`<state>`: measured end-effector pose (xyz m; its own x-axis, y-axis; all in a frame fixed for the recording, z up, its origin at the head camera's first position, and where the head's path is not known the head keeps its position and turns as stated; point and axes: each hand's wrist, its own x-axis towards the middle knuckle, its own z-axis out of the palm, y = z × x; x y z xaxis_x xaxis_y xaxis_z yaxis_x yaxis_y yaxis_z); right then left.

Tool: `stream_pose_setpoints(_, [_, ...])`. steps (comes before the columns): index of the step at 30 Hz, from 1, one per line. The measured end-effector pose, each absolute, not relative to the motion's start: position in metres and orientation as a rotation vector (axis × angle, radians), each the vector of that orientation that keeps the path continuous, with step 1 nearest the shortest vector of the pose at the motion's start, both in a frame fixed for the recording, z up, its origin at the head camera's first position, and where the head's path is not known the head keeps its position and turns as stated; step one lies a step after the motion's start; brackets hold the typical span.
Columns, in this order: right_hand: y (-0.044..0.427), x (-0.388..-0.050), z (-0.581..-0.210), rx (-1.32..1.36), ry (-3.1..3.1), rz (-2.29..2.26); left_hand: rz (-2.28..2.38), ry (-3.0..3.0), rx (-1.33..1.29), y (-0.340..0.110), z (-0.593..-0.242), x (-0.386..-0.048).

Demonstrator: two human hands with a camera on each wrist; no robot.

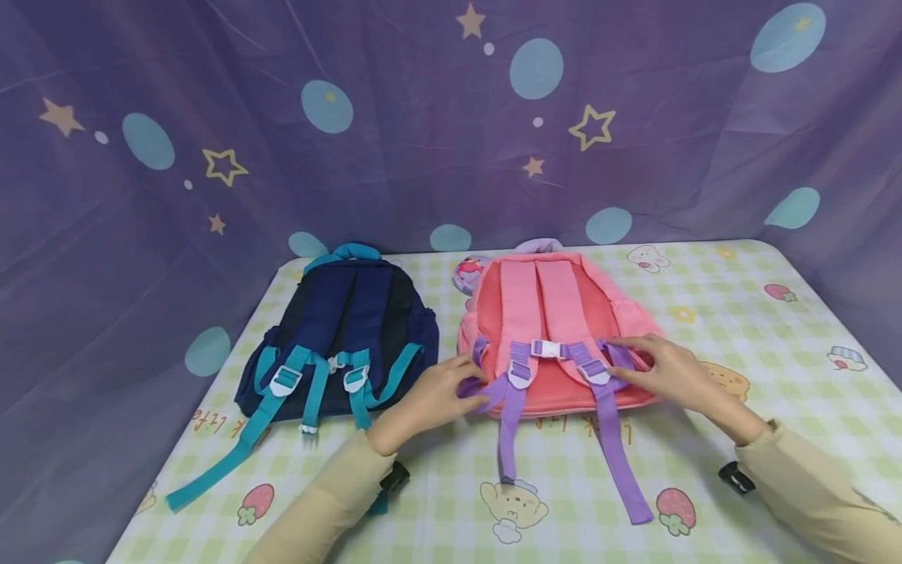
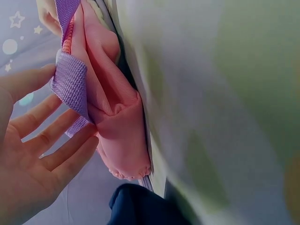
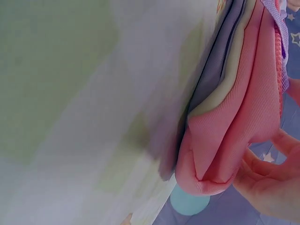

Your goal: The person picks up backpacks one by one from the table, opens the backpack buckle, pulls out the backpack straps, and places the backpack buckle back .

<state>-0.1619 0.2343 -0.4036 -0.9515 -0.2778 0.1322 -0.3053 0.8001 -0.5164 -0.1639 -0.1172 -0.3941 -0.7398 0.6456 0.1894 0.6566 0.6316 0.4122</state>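
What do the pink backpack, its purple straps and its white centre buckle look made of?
Pink backpack: probably matte polyester fabric, given soft folds and fine ribbing. Purple straps: likely matte synthetic webbing, with a coarse weave. White centre buckle: probably smooth moulded plastic, judging by its rigid look and crisp edges.

starry drapes (image 1: 423,188) around a table (image 1: 775,352) suggest a booth.

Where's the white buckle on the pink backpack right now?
In the head view, the white buckle is right of centre, on the lower half of the pink backpack, between the left hand and right hand.
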Motion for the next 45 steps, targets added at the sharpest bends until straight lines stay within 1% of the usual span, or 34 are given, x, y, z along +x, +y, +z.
stream_pose_setpoints(8, [0.223,-0.163,-0.408,0.492,-2.911,0.860,-0.700,-2.826,-1.081,-0.128,-0.393,-0.162])
stream_pose_setpoints(14, [0.220,-0.162,-0.407,0.496,-2.908,0.868,-0.720,-2.793,-1.101,-0.131,-0.393,-0.163])
stream_pose_setpoints(25, [0.224,-0.161,-0.385,0.563,-2.923,1.027,-0.753,-2.848,-1.042,-0.129,-0.379,-0.167])
stream_pose_setpoints(31, [0.215,-0.164,-0.374,0.605,-2.860,0.985,-0.761,-2.804,-1.065,-0.117,-0.366,-0.168])
stream_pose_setpoints(35, [0.205,-0.165,-0.368,0.685,-2.826,0.994,-0.749,-2.801,-1.103,-0.104,-0.358,-0.171])
stream_pose_setpoints(45, [0.181,-0.175,-0.368,0.832,-2.870,0.994,-0.700,-2.957,-1.147,-0.069,-0.354,-0.186])
